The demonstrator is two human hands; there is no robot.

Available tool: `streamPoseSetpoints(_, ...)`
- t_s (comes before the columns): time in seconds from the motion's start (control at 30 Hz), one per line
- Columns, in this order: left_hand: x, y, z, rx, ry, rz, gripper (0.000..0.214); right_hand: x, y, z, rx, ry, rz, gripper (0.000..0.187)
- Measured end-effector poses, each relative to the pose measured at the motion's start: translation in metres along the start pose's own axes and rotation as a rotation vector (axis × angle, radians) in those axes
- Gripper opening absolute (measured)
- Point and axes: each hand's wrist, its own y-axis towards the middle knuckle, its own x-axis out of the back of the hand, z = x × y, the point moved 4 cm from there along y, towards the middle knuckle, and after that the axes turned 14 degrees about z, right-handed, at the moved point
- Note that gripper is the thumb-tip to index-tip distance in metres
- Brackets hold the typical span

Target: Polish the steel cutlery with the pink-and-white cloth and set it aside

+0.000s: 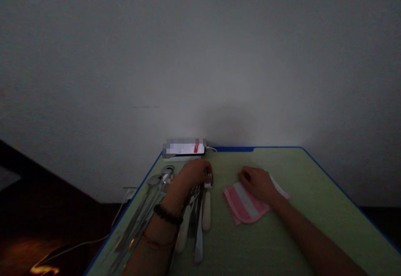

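Observation:
My left hand (194,175) reaches over a row of cutlery (200,213) lying on the green table (282,234). Its fingers curl down around the metal top of a white-handled piece (206,209). A dark bead bracelet sits on that wrist. My right hand (257,184) rests palm down on a folded pink-and-white striped cloth (246,205), fingers bent over its far edge. Several long spoons (150,196) lie to the left of my left arm, near the table's left edge.
A phone (184,148) with a lit screen lies at the table's far edge against the white wall, with a white cable plugged in. Another white cable (94,240) trails off the left edge to the dark floor. The table has a blue rim.

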Motion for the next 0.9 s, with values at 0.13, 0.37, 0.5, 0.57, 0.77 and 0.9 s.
streamPoseSetpoints(0.13,0.000,0.001,0.003,-0.053,-0.062,0.017,0.017,0.002,0.000,0.001,-0.002,-0.005,-0.008,0.027)
streamPoseSetpoints(0.37,0.020,-0.023,-0.013,-0.178,-0.195,0.061,0.014,0.002,0.001,0.001,-0.008,-0.001,0.006,0.028)
streamPoseSetpoints(0.5,0.036,-0.043,-0.038,-0.281,-0.270,0.069,0.016,0.003,0.000,0.001,-0.025,-0.005,0.012,0.028)
streamPoseSetpoints(0.57,0.040,-0.048,-0.050,-0.306,-0.292,0.076,0.015,0.003,0.000,0.001,-0.027,-0.001,0.014,0.029)
streamPoseSetpoints(0.77,0.036,-0.045,-0.059,-0.306,-0.337,0.061,0.020,0.004,0.000,0.004,-0.051,0.013,0.046,0.028)
streamPoseSetpoints(0.9,0.030,-0.040,-0.060,-0.326,-0.406,0.047,0.021,0.013,-0.001,0.003,0.032,0.085,0.163,0.026)
